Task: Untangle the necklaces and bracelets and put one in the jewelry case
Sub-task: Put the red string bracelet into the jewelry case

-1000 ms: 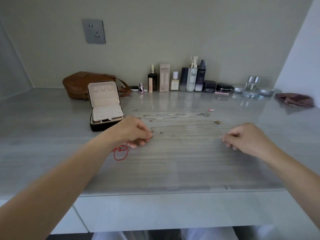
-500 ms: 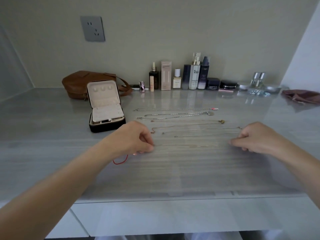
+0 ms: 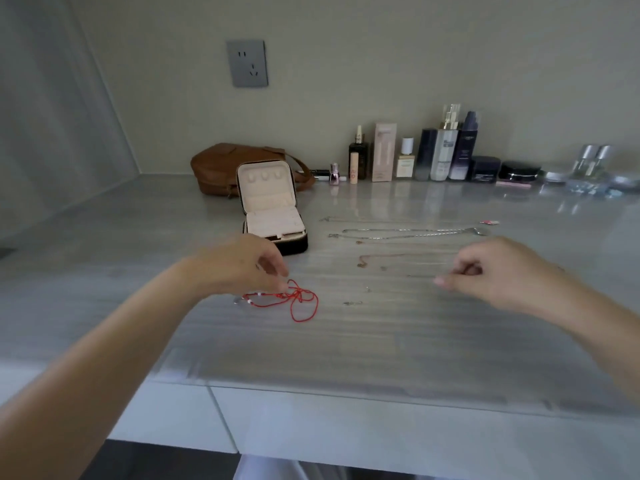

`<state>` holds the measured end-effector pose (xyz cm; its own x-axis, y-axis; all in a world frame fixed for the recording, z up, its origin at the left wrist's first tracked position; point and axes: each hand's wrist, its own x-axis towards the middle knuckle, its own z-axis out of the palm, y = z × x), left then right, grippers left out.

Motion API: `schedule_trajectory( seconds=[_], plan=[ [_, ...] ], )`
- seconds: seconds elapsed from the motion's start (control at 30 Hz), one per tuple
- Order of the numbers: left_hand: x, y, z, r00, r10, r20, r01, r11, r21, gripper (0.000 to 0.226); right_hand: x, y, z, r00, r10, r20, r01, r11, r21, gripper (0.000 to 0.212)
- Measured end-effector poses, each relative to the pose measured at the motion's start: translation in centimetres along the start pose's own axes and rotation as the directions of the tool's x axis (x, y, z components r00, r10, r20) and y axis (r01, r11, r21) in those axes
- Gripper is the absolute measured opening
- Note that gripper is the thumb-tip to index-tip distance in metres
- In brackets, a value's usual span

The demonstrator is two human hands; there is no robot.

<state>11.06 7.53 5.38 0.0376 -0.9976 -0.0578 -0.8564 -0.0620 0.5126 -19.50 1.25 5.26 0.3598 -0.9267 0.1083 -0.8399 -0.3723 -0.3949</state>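
A tangled red cord bracelet (image 3: 298, 301) lies on the grey counter (image 3: 346, 348). My left hand (image 3: 239, 265) is over its left part, and the curled fingertips pinch the cord. Several thin chains (image 3: 408, 232) lie stretched out in rows to the right, the faint nearest chain (image 3: 367, 289) apart from both hands. My right hand (image 3: 498, 271) hovers over their right ends, thumb and fingers curled together with nothing visible between them. The black jewelry case (image 3: 292, 244) stands open behind my left hand, showing its cream lining.
A brown leather bag (image 3: 221, 164) sits behind the case. Cosmetic bottles and jars (image 3: 440, 154) line the back wall. A wall socket (image 3: 247, 63) is above. The counter's front edge (image 3: 311, 393) is close to me.
My left hand let go of the thin chain's end and moved left onto the red cord. My right hand also moved left along the chains. The view swung left and up.
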Motion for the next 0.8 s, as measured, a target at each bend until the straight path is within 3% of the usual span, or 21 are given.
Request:
schedule_trajectory(
  seconds=[0.1,0.23,0.47,0.6,0.73,0.8],
  plan=[
    [-0.1,-0.6,0.8,1.0,0.027,0.014,-0.026,0.999,-0.024,0.019,1.0,-5.5,2.7,0.982,-0.182,0.052,0.181,0.983,0.018,0.021],
    [-0.4,-1.6,0.4,1.0,0.004,-0.015,-0.003,0.999,0.032,0.021,2.8,-11.0,5.4,0.944,-0.331,0.003,0.33,0.94,0.085,0.029],
    [-1.4,-3.3,-0.3,0.999,-0.016,0.033,0.013,0.998,0.069,0.012,4.6,-13.5,7.4,0.935,-0.355,0.009,0.346,0.917,0.2,0.021],
    [-1.4,-3.1,0.0,1.0,-0.006,0.014,0.004,0.995,0.095,0.009,4.5,-14.4,7.8,0.897,-0.442,0.023,0.432,0.885,0.173,0.01],
    [-1.7,-2.1,-1.0,0.998,-0.01,-0.056,0.006,0.997,-0.076,0.011,4.7,-15.5,8.2,0.874,-0.469,0.123,0.434,0.87,0.235,0.025],
    [-2.1,-1.5,-1.7,0.996,0.006,-0.089,-0.024,0.979,-0.202,0.012,5.1,-15.6,8.1,0.863,-0.46,0.209,0.377,0.861,0.34,0.021]
  ],
)
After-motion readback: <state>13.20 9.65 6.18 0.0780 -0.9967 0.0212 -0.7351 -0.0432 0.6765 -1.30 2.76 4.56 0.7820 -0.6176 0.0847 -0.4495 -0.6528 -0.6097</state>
